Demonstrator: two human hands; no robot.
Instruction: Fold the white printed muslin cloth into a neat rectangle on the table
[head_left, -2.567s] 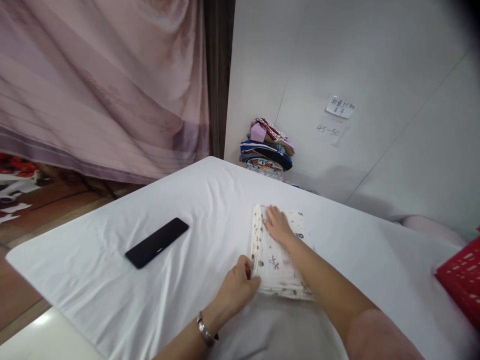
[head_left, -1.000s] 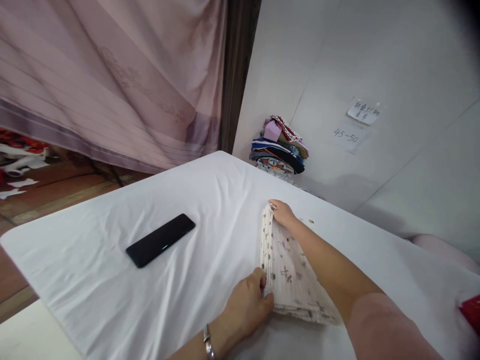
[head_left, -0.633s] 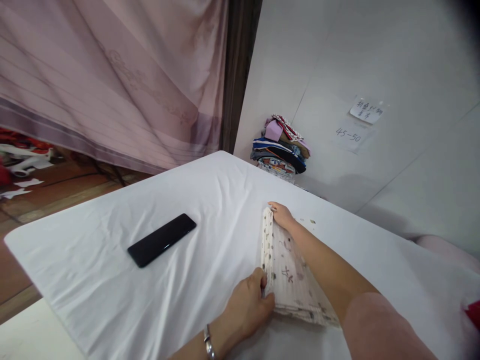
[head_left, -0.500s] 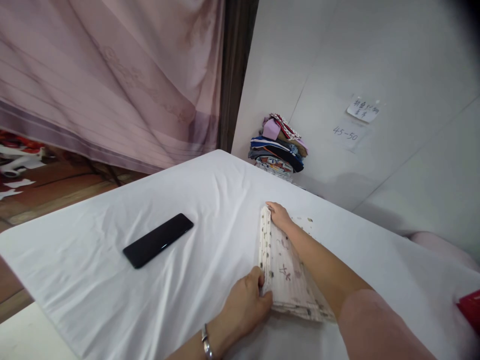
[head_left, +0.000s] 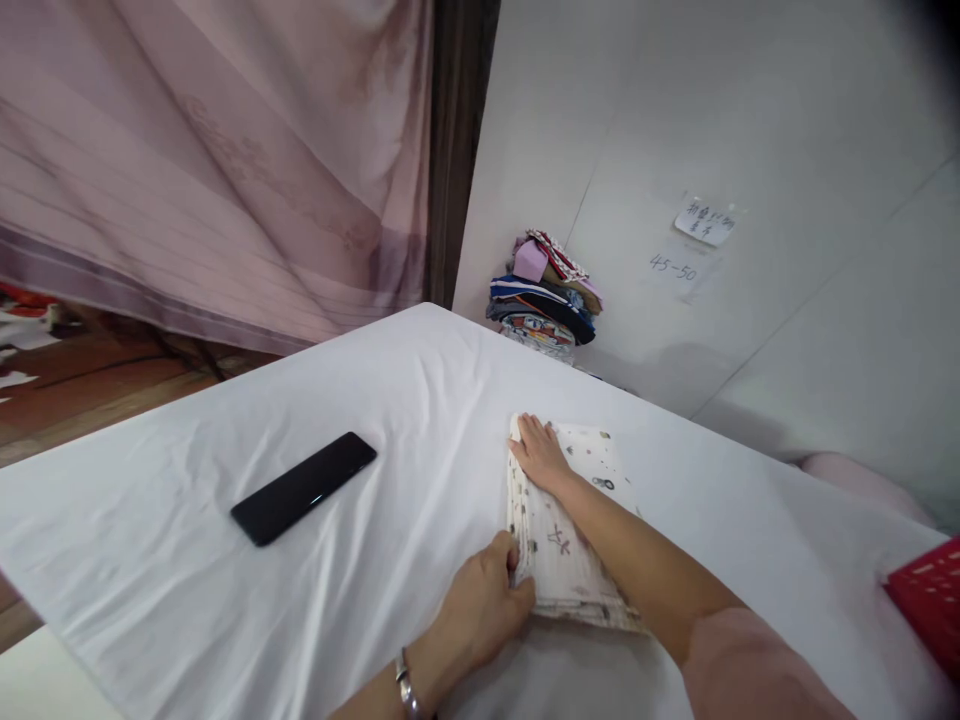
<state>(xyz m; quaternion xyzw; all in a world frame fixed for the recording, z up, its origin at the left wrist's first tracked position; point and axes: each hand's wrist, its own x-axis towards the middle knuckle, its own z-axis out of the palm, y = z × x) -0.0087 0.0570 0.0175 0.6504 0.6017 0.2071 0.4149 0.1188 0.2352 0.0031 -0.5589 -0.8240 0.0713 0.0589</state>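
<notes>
A folded cloth (head_left: 556, 548) lies on a white sheet (head_left: 420, 430) that covers the table. The cloth is white with small pictures on it, and its layers show along the left side. The right hand (head_left: 541, 455) lies flat on top of the cloth, near its far left corner, with the thumb spread away from the other fingers. The left hand (head_left: 484, 605) is at the near left corner, with its thumb and bent fingers clamped on the cloth there. A shiny bracelet (head_left: 406, 685) is on the left wrist. A black phone (head_left: 304, 488) lies to the left, well apart from the cloth. Past the table, a pile of clothes (head_left: 544, 295) stands by the wall (head_left: 675, 110). A red basket (head_left: 930, 600) shows at the right edge.
</notes>
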